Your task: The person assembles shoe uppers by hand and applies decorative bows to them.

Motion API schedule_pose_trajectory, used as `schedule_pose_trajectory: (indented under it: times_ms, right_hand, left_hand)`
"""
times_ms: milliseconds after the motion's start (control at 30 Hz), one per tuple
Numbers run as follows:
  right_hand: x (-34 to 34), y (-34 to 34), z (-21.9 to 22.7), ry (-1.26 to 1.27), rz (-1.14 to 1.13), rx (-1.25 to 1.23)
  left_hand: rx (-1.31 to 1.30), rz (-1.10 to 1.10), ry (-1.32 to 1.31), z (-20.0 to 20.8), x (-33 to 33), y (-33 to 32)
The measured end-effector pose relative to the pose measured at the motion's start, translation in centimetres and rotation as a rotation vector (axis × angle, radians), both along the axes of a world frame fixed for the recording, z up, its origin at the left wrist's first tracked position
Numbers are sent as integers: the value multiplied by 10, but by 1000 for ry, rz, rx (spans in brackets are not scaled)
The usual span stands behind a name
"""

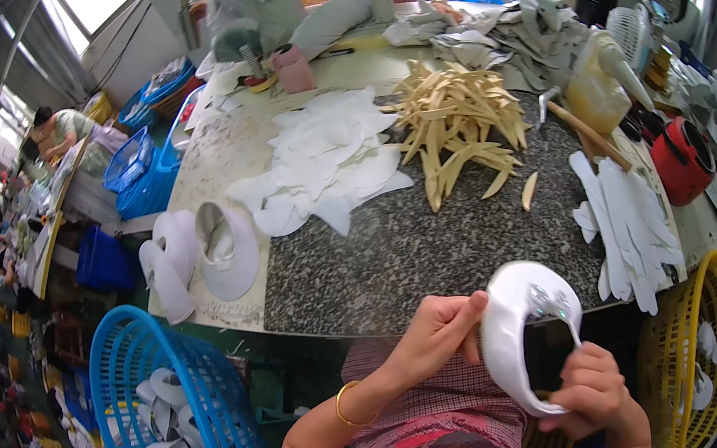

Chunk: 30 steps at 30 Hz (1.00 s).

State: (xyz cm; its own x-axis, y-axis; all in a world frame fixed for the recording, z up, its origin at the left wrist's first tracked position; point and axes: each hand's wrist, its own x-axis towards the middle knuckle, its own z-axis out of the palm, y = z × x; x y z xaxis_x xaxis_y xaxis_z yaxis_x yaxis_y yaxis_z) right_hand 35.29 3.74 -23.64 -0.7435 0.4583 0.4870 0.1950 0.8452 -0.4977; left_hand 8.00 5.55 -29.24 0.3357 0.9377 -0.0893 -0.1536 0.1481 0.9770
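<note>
A glossy white shoe upper (pixel 504 332), bent into a curve with sparkling clear trim on its inner edge, is held over the front edge of the worktable. My left hand (pixel 447 329) pinches its left side between thumb and fingers. With fingers curled, my right hand (pixel 591 388) grips the lower right end. Behind them, on the speckled stone slab (pixel 375 277), lie a heap of tan curved strips (pixel 454 119) and a spread of flat white cut pieces (pixel 322 160). Long white strips (pixel 624 223) are stacked to the right.
Several white uppers (pixel 229 251) sit at the table's left edge. A blue basket (pixel 169 342) of pieces stands lower left, a yellow basket (pixel 700 341) lower right. A hammer (pixel 589 136), a glue bottle (pixel 600 84) and a red pot (pixel 684 160) line the right side. A person works across the table.
</note>
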Motion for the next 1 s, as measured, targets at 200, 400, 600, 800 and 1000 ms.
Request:
schedule_pose_trajectory:
  times_ms: [200,400,600,800,1000]
  right_hand:
    - [92,-69,-25,-474,-528,-1080]
    - [173,-158,-208,-1460,-353,-1339]
    - [94,-78,-160,-685,-314,-713]
    - [1,5,-108,-539,-22,-425]
    - [-50,78,11,-50,-37,-330]
  left_hand:
    - [88,463,313,-4,-85,2]
    - [396,972,930,0,-197,8]
    - [478,1015,1467,-4,-294,-4]
    - [636,600,1653,-13,-282,13]
    - [626,646,1279,50,-161,12]
